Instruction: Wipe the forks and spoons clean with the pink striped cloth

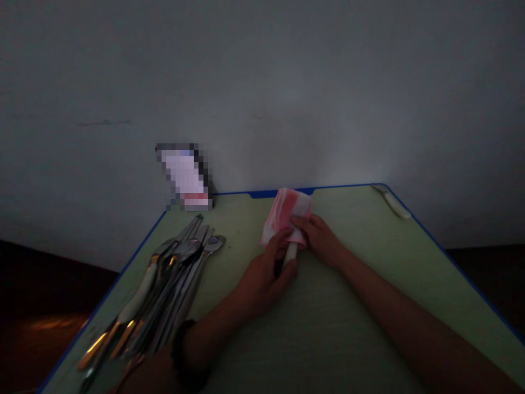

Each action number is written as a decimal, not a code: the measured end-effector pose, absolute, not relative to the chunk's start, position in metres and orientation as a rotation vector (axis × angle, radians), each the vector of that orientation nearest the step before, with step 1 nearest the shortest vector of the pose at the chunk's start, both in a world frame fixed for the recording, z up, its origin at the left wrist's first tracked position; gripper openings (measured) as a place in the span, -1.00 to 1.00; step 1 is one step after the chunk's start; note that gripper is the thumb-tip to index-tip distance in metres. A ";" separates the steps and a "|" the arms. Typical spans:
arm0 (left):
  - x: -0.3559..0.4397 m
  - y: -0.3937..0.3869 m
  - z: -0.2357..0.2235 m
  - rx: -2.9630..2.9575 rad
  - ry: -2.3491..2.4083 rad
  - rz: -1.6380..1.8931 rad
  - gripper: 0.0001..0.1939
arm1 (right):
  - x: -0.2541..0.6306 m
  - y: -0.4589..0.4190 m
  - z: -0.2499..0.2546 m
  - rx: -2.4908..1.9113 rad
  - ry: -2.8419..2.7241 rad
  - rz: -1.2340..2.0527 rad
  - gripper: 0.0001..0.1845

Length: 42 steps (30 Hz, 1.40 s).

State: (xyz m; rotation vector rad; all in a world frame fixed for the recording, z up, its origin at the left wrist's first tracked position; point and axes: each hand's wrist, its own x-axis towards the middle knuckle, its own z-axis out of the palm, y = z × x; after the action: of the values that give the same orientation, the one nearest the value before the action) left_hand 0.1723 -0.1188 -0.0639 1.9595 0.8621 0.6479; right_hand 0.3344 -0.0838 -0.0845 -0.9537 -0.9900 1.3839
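My left hand (260,282), with a dark band at its wrist, is closed around the pale handle (291,252) of a utensil. A folded pink-and-white cloth (287,210) covers the utensil's far end, so its kind is hidden. From the right, my right hand (324,239) grips the cloth's near edge, thumb and fingers pressed on it. Left of my hands lies a loose pile of cutlery (180,279), with spoons and other metal pieces, some with white or gold-coloured handles.
A pale green table (348,328) with a blue edge stands against a grey wall (328,98). A phone-like device (186,175), blurred out, leans at the back left. A single white-handled utensil (394,202) lies at the back right corner.
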 end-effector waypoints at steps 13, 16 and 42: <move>0.172 -0.119 -0.059 1.984 0.859 0.618 -0.47 | 0.336 -0.088 -0.076 -1.048 -0.980 1.355 -0.80; 0.172 -0.118 -0.059 1.988 0.849 0.611 -0.47 | 0.336 -0.089 -0.074 -1.049 -1.008 1.341 -0.81; 0.172 -0.119 -0.062 1.937 0.877 0.626 -0.45 | 0.336 -0.082 -0.087 -0.891 -1.059 1.410 -0.71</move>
State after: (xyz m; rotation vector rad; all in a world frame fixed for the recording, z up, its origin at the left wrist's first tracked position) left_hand 0.1716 -0.1186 -0.0618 1.9366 0.8774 0.6258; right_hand 0.3363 -0.0824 -0.0875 -0.8910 -1.0590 1.4099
